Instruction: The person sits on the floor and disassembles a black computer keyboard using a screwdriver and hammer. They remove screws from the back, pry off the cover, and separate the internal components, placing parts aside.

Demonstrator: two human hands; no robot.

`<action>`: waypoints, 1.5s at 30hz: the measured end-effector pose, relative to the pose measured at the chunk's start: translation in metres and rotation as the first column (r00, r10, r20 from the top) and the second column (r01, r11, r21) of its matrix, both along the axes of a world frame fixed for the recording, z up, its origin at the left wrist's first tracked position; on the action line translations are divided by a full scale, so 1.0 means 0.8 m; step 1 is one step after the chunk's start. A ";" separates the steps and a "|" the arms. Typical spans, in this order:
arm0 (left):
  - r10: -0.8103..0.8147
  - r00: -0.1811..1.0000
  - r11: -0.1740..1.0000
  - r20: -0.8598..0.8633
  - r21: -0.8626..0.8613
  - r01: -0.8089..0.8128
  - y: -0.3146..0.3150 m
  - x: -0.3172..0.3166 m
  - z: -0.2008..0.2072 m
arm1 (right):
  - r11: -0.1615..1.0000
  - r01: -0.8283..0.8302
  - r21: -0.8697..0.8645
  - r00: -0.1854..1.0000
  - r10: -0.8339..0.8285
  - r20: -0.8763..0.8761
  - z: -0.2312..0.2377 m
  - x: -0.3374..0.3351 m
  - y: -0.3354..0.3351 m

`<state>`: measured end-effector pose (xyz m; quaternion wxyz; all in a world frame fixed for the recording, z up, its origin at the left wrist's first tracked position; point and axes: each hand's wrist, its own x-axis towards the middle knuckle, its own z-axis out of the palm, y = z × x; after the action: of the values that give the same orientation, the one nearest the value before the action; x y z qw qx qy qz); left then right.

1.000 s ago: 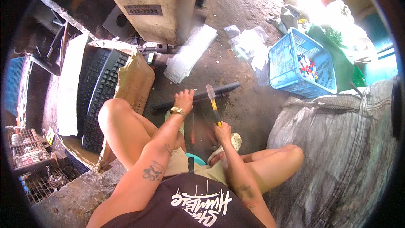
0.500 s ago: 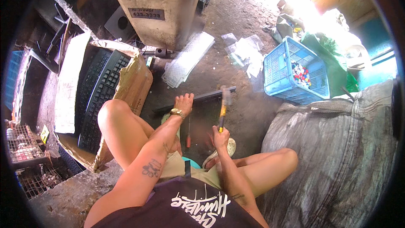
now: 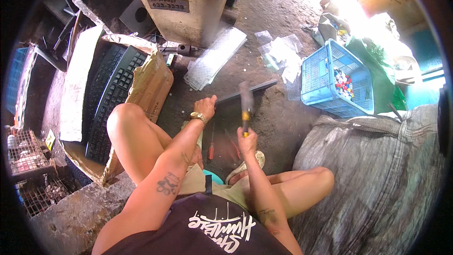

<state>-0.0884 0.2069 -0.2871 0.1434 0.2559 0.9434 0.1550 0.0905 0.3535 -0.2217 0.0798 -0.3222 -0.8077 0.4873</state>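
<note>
My right hand [image 3: 247,140] is closed round the handle of a hammer [image 3: 245,115], yellow and black, held upright with its head blurred by motion. To its left, my left hand [image 3: 205,107], a watch at its wrist, grips the near end of a long dark flat piece [image 3: 252,89]. That piece slants away to the right, past the hammer head; its kind is hard to tell, though it could be a keyboard seen edge-on. On the floor between my feet lie a screwdriver [image 3: 211,151] with a red handle and a red-handled tool, perhaps pliers [image 3: 232,145].
Black keyboards [image 3: 113,89] stand in a torn cardboard box [image 3: 153,87] at left. Ahead are a beige bin [image 3: 188,23], clear plastic sheets [image 3: 217,59] and scraps [image 3: 283,54]. A blue basket [image 3: 314,82] holds small colourful pieces; a big grey sack [image 3: 354,174] fills the right.
My left hand has closed over the dark piece's end, and the piece has swung so its far end points up and right. The hammer has risen a little, its head blurred.
</note>
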 end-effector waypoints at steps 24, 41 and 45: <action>-0.018 1.000 0.998 -0.003 -0.055 0.017 0.016 0.013 0.016 | 0.998 0.051 0.033 0.828 -0.060 0.558 -0.054 -0.002 0.030; 0.008 0.999 0.999 -0.045 -0.043 -0.009 0.016 0.015 0.019 | 0.792 0.398 -0.463 0.835 -0.104 0.540 -0.027 -0.045 0.074; 0.000 0.996 1.000 -0.094 -0.011 -0.001 0.017 0.023 0.017 | 0.847 0.253 -0.468 0.952 -0.305 -0.038 -0.022 -0.062 0.086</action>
<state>-0.0698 0.2206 -0.2736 0.1004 0.2620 0.9499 0.1374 0.0410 0.4224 -0.2392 0.1166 -0.4181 -0.6089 0.6640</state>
